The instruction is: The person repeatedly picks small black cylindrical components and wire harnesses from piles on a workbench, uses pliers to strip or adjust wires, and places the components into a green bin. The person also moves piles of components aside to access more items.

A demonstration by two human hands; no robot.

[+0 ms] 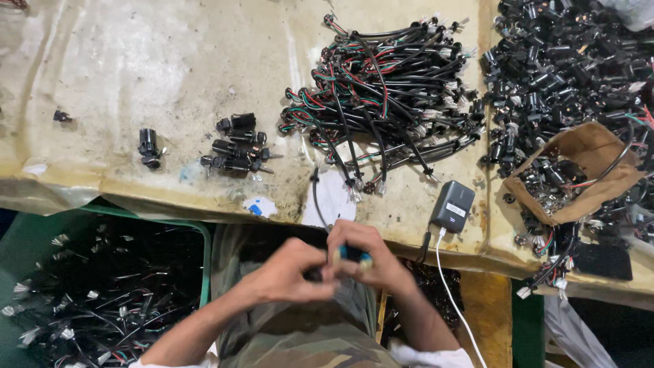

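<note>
My left hand [289,272] and my right hand [371,255] meet over my lap, just below the table's front edge. Together they pinch a small black part [315,274] with a black cable [315,194] running up onto the table. A blue-and-pale tool or piece [351,254] sits between my right fingers. A large pile of black cables with red, green and white wires [381,95] lies on the table straight ahead. A small group of black cylindrical connectors [235,146] sits to the left of it.
A heap of black connectors [558,61] fills the right side, next to a torn cardboard box [579,170] of parts. A grey charger [454,204] with a white cord lies near the edge. A green bin [204,235] of finished cables stands at lower left.
</note>
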